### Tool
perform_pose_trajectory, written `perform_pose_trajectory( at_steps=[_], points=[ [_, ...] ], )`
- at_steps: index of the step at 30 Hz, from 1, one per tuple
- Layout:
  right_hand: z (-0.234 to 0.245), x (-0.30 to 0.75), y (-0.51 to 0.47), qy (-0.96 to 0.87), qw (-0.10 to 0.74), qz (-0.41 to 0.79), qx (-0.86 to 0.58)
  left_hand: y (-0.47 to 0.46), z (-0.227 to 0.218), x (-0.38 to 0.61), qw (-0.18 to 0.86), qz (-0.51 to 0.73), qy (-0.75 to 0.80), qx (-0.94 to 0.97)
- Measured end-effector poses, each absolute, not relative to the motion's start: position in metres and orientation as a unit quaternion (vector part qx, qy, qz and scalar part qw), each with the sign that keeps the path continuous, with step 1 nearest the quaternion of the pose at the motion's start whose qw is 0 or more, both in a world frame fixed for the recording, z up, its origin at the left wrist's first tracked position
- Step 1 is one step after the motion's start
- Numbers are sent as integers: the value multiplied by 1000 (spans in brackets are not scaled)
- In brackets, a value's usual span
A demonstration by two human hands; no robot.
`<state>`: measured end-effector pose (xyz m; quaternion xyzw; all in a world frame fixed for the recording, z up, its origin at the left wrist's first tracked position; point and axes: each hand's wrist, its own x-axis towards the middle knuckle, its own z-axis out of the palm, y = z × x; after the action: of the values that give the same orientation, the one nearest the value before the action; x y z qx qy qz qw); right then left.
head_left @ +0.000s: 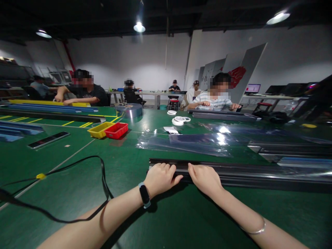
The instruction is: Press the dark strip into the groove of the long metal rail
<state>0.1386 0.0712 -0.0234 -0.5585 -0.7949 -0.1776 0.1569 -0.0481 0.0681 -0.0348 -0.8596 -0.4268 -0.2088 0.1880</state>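
A long black rail (259,173) lies across the green table (181,214), running off to the right. My left hand (160,178) grips its left end, fingers curled over the top edge, and a dark band sits on that wrist. My right hand (204,178) rests right beside it on the same rail, fingers bent over the edge. A thin bracelet circles my right forearm.
Clear plastic sheets (197,141) lie beyond the rail, with more dark rails (290,150) at right. A yellow bin (100,130) and a red bin (116,130) stand left of centre, near tape rolls (179,120). A black cable (77,162) loops at left. Several people sit across the table.
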Motion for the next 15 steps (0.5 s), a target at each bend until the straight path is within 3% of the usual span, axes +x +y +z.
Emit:
perform_pose_trajectory(
  at_steps=[15],
  points=[
    [-22,128,66,-825,157,-201,-505,61,-26,-43,231,-243,-357,-872]
  ],
)
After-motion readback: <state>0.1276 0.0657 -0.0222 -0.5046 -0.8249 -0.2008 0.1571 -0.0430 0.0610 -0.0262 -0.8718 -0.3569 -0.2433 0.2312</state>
